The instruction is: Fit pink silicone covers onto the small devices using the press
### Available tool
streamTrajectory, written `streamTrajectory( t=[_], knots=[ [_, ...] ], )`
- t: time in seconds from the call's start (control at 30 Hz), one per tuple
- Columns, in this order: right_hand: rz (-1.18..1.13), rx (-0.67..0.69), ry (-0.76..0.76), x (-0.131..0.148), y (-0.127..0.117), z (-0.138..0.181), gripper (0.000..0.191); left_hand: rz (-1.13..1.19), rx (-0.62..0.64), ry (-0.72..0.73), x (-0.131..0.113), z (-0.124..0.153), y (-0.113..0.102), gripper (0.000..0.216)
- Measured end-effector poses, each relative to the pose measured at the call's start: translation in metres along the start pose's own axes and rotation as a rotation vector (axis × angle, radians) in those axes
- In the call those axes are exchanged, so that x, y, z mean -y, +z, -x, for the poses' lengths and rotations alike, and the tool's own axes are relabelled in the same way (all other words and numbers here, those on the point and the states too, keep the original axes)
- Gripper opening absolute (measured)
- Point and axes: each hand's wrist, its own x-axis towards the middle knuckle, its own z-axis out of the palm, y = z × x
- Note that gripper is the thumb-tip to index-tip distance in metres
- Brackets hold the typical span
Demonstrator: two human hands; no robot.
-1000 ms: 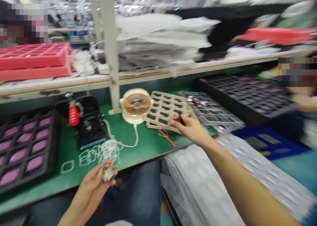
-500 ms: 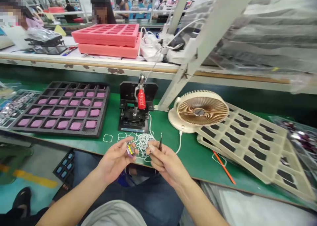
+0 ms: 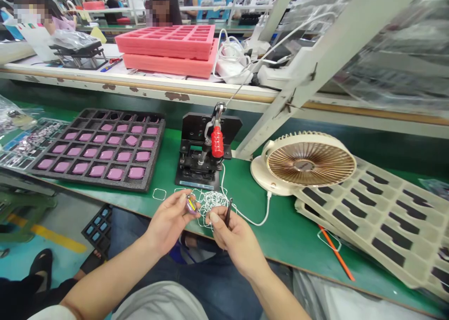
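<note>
Between the thumb and fingers of my left hand (image 3: 170, 221) is a small purple watch case (image 3: 191, 205), tilted, with a shiny yellow strip showing inside. My right hand (image 3: 233, 233) is closed around slim black tweezers (image 3: 228, 212), whose upper end sticks up past the fingers. Thumb and forefinger are pinched together near the case, apart from it; anything tiny between them is too small to make out. Just beyond both hands lies a tangled heap of thin white ring gaskets (image 3: 214, 200). One loose white gasket (image 3: 159, 194) rests farther left on the green bench.
A black press fixture with a red handle (image 3: 217, 142) stands behind the gaskets. Left is a foam tray (image 3: 150, 172) of purple cases. To the right are a fan (image 3: 308, 163), stacked beige trays (image 3: 372, 217) and an orange stick (image 3: 338, 254). Pink foam trays (image 3: 164, 65) occupy the shelf.
The bench and its contents have shifted rightward in view as my head turned left. The watch case is tilted differently in my left hand. The right hand still grips the tweezers.
</note>
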Motion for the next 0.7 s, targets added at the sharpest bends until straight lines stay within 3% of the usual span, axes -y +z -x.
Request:
streamTrajectory(
  t=[0.13,0.27,0.4,0.57,0.7],
  knots=[
    [0.118,0.023,-0.043,-0.002,-0.001,-0.002,0.055,-0.013,-0.016,0.029,0.001,-0.001,0.000,0.024],
    [0.439,-0.174,-0.334,-0.006,0.004,0.000,0.034,-0.019,-0.036,0.056,0.002,-0.001,0.002,0.027],
    [0.629,-0.220,-0.542,-0.010,0.009,0.003,0.019,-0.004,-0.039,0.041,0.005,0.000,0.004,0.037],
    [0.742,-0.231,-0.737,-0.007,0.012,0.004,0.004,-0.030,0.004,0.034,0.009,0.002,0.004,0.029],
    [0.752,-0.213,-0.835,-0.005,0.013,0.003,0.007,-0.059,0.008,0.046,0.010,0.006,0.005,0.029]
  ],
)
